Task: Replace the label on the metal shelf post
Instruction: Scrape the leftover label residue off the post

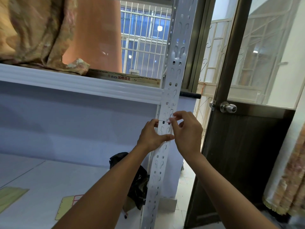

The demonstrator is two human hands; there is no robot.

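the right hand [188,133] pinches one end of a thin white label with a red mark [167,121], which is stretched across the face of the pale grey perforated metal shelf post [171,90]. the left hand [151,134] grips that post, fingers curled at its left edge where the strip ends and thumb laid across it just below. the hands are close, nearly touching. above the left hand runs a glossy white ribbed shelf edge [82,81] bearing a crumpled floral fabric bundle [33,30]. below the hands slumps a black plastic bag [138,179], contents hidden. right of the right hand stands a dark brown door [239,146] with a round steel knob [228,107].
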